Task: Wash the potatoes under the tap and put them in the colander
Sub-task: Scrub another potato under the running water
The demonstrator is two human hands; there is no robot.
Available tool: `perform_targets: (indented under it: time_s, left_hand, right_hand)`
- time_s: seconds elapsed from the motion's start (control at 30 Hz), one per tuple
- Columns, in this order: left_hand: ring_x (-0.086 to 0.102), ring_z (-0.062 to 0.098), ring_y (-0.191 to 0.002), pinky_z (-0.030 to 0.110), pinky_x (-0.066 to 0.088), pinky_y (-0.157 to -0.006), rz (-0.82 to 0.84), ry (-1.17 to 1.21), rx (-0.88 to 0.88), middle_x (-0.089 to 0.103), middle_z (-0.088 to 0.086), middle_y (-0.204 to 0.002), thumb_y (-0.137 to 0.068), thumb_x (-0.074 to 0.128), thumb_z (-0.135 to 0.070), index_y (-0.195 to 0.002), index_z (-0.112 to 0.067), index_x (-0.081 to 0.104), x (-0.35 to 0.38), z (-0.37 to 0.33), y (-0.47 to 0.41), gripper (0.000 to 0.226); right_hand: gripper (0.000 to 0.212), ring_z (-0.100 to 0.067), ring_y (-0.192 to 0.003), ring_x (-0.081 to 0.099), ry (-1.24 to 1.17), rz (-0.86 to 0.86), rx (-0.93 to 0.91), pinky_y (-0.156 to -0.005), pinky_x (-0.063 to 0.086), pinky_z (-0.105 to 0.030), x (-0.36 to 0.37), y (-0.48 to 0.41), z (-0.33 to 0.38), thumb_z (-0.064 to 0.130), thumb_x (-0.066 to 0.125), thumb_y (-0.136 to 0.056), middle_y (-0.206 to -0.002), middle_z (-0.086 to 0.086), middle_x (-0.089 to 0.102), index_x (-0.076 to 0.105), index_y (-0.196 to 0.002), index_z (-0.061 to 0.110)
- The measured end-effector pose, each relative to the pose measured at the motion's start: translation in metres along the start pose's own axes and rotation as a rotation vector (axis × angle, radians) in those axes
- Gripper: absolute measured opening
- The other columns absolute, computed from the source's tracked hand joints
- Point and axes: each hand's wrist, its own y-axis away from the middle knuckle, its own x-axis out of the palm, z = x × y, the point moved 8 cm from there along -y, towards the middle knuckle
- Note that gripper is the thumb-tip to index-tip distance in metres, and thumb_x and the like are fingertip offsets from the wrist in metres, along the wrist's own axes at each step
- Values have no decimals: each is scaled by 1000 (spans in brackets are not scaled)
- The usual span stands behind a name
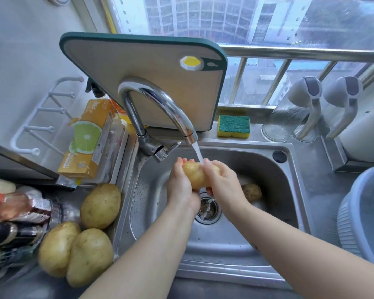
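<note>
Water runs from the chrome tap (160,104) onto a wet yellow potato (195,174) over the steel sink (268,160). My left hand (180,186) grips the potato from the left and below, and my right hand (224,182) grips it from the right. Another, dirtier potato (252,192) lies in the basin behind my right hand. Three unwashed potatoes (100,205) (58,248) (90,256) lie on the counter left of the sink. The blue-grey colander (363,214) stands at the right edge, partly cut off by the frame.
A green-edged cutting board (143,67) leans behind the tap. A sponge (233,126) lies on the sink's back rim, with two clear jugs (289,119) to its right. An orange box (89,139) and bottles (15,208) crowd the left counter. The drain (207,209) lies under my hands.
</note>
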Motion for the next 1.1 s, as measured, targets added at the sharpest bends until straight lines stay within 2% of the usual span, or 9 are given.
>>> perform_targets:
  time_s: [0.1, 0.2, 0.3, 0.37, 0.5, 0.7, 0.83, 0.97, 1.1]
  left_hand:
    - [61, 30, -96, 48, 50, -88, 66, -41, 69, 62, 18, -110, -97, 50, -30, -97, -15, 57, 4, -4, 5, 17]
    - [59, 33, -97, 49, 48, -91, 141, -183, 221, 62, 18, -106, -99, 45, -29, -94, -19, 59, 4, -12, 10, 18]
    - [61, 27, -106, 44, 51, -94, 233, -350, 279, 62, 11, -117, -99, 43, -34, -105, -28, 57, 7, -9, 17, 16]
    - [60, 18, -104, 35, 54, -85, 277, -342, 219, 59, 6, -118, -100, 39, -35, -112, -29, 52, 8, -1, 19, 19]
    - [57, 30, -112, 43, 53, -85, 239, -197, 69, 56, 14, -122, -101, 39, -35, -122, -20, 50, 3, 7, 15, 28]
    - [59, 26, -71, 34, 47, -64, -3, 13, -170, 61, 10, -81, -96, 46, -32, -81, -20, 54, -11, 8, 5, 21]
    - [58, 26, -59, 27, 48, -52, -54, 28, -189, 63, 11, -68, -91, 43, -16, -76, -19, 57, -15, -4, -2, 20]
    - [58, 27, -62, 31, 47, -57, -50, 36, -48, 63, 14, -75, -94, 42, -9, -78, -13, 61, -5, -15, 8, 25]
    - [59, 26, -87, 36, 50, -71, 128, -92, 35, 62, 18, -107, -101, 38, -24, -113, -9, 59, 6, -11, 15, 28]
  right_hand:
    - [36, -12, -49, 44, -139, -67, 182, -37, 34, -17, -3, -2, -9, 31, 38, -102, -64, -4, 52, 63, -82, 15]
    - [36, -16, -53, 47, -182, -73, 240, -46, 39, -24, -2, 0, -13, 35, 37, -102, -69, -7, 55, 62, -84, 16]
    - [26, -12, -67, 54, -109, -93, 122, -54, 42, -23, -7, -2, -4, 39, 60, -91, -82, -3, 59, 61, -97, 14]
    - [40, -11, -80, 58, -25, -79, 44, -61, 47, -21, -9, -2, 5, 38, 74, -80, -95, -2, 61, 57, -107, 14]
    - [52, -7, -91, 58, 258, 16, -150, -76, 52, -19, -12, -1, 20, 36, 83, -70, -98, 10, 59, 54, -111, 22]
    - [53, -2, -96, 55, 571, 301, -497, -87, 41, -11, 4, 10, 26, 22, 75, -81, -109, 10, 59, 52, -128, 16]
    - [34, 1, -82, 59, 384, 360, -392, -78, 52, -23, 4, 8, 25, 22, 59, -94, -102, 12, 61, 53, -128, 26]
    - [17, -7, -62, 57, 117, 211, -249, -55, 46, -21, -4, 1, 24, 19, 47, -100, -91, 3, 61, 58, -112, 25]
    - [28, -13, -43, 51, -252, 166, 200, -52, 40, -25, -6, 2, -2, 31, 39, -103, -51, -3, 58, 58, -98, 10]
